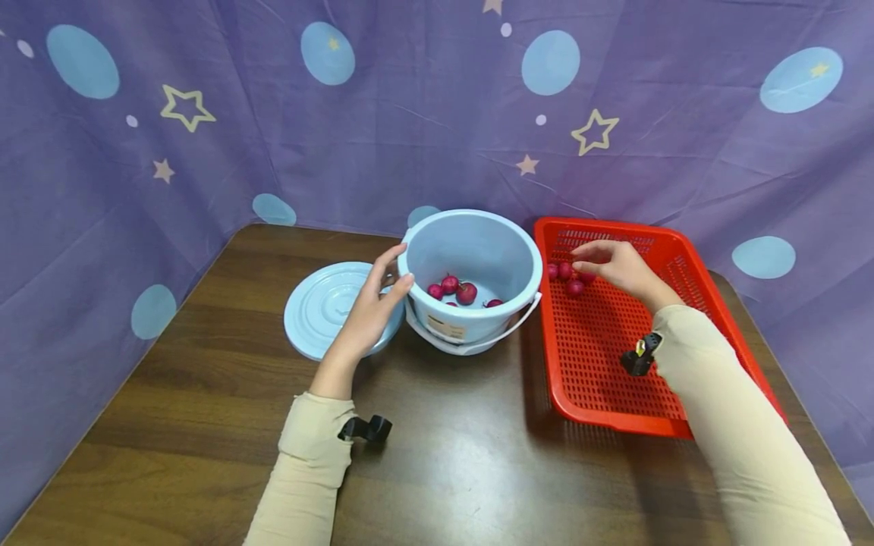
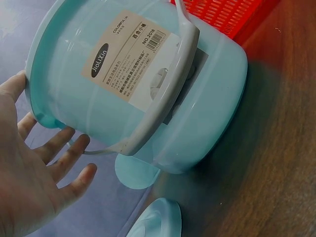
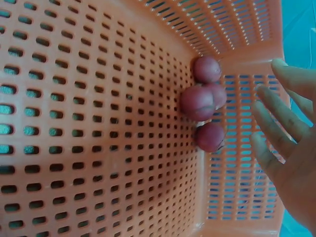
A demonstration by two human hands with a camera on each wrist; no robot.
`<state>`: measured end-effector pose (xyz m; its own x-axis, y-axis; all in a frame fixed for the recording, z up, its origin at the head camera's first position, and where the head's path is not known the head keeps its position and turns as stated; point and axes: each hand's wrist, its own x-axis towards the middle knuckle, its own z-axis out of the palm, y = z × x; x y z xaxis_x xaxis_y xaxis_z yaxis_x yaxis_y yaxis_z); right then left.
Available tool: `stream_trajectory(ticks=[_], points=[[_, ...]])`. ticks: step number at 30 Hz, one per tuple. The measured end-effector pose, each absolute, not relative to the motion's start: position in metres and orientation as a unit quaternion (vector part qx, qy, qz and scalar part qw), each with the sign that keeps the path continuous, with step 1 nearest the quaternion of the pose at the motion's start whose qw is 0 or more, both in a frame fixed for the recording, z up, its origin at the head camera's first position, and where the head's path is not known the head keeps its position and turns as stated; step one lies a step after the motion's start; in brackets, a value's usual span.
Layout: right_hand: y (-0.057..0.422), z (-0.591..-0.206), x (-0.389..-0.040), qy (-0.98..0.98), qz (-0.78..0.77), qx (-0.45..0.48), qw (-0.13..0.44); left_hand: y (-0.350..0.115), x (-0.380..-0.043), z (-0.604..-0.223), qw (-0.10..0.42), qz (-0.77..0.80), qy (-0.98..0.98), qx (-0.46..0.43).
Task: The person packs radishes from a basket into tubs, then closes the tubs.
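A light-blue bucket [image 1: 471, 318] stands upright at mid-table, with several round red radishes [image 1: 466, 293] on its floor. My left hand [image 1: 369, 315] is at its left rim, fingertips touching the edge, fingers spread rather than curled in the left wrist view. More radishes [image 3: 197, 102] lie clustered against one end wall of the red basket [image 1: 563, 371]. Above them, inside the basket, hovers my right hand [image 1: 617, 269]. The right wrist view shows that hand's fingers extended, with nothing between them and the radishes a little way off.
A round light-blue lid [image 1: 307, 315] lies flat left of the bucket, partly behind my left hand. The bucket's white handle [image 1: 505, 334] hangs down at the front. Behind the wooden table [image 1: 437, 455] hangs a purple patterned curtain [image 1: 382, 152].
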<state>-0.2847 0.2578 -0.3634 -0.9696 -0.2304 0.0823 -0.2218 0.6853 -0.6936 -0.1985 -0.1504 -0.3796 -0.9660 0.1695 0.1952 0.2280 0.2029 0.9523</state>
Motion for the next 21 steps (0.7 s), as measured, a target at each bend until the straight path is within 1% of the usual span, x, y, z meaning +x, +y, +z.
stream_trajectory(ticks=[9, 21], points=[[0.269, -0.376, -0.285, 0.931, -0.347, -0.104, 0.048, -0.149, -0.199, -0.378, 0.024, -0.621, -0.772, -0.133], [0.268, -0.385, -0.286, 0.936, -0.319, -0.137, 0.054, -0.15, -0.199, -0.378, 0.023, -0.625, -0.769, -0.132]])
